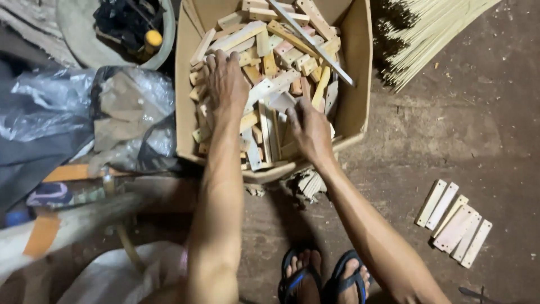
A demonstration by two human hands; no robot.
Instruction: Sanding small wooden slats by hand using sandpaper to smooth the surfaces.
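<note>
A dirt floor spreads under me, dark and scuffed, as I crouch over an open cardboard box heaped with short offcut wood pieces, pale and tan, lying every which way. At far right of the box a bundle of thin pale sticks fans across the ground. To the left, crumpled clear and black plastic bags lie beside the box, with a round grey basin beyond them holding dark odds and ends. A white sack sits near my left knee. At near right, a small row of flat wood slats lies side by side on the floor, well apart from the box.

My left hand lies palm down on the heap toward the left wall of the box, fingers stretched far and spread, pressing on the pieces rather than closed on any. My right hand rests on the near part of the heap, fingers curled down among upright pieces; whether it grips one I cannot tell. A long thin grey strip lies slantwise across the far pile. My blue-strapped sandals show at the near edge.
</note>
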